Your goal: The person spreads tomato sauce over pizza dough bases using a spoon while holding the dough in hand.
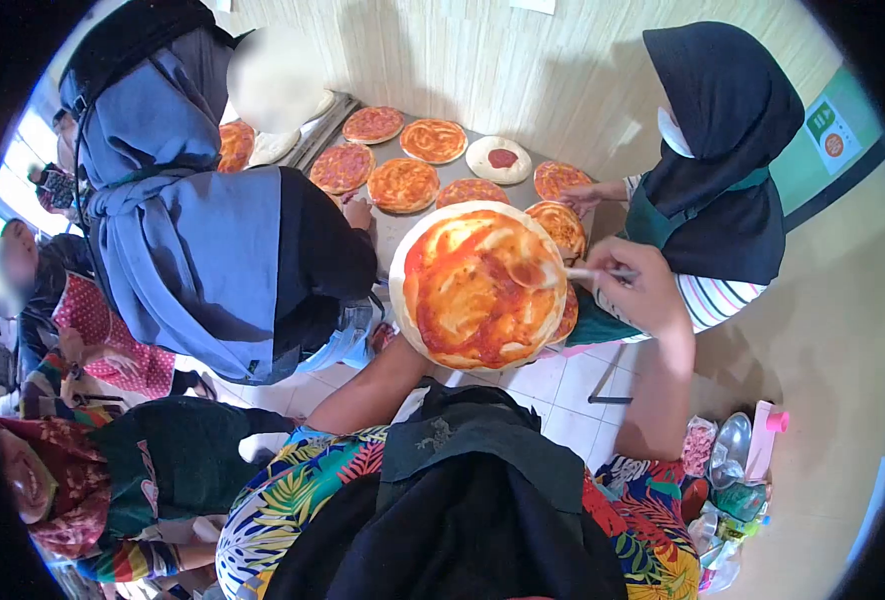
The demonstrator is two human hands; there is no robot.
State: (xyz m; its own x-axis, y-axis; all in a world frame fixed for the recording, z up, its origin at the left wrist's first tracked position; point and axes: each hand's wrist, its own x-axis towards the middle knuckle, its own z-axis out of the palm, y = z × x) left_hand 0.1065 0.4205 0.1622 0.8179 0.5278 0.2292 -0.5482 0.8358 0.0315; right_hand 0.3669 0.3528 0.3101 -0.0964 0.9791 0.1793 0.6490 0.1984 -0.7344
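A round pizza base (443,340) spread with red-orange tomato sauce (473,300) is held up in front of me, above the table's near side. My left forearm (368,388) runs up to its lower left edge; the hand carries it from beneath, its fingers hidden by the dough. Closed around a pale spoon handle (585,273), my right hand (641,288) is at the base's right side. The spoon's bowl (535,275) rests in the sauce near the right rim. A pale dough border shows around the sauce.
Several sauced pizza bases (403,185) lie on the table (393,232), and one base (499,160) has only a central sauce dab. Co-workers stand left and right; a co-worker's hand (581,196) touches a base. Bags and a metal bowl (731,445) sit at lower right.
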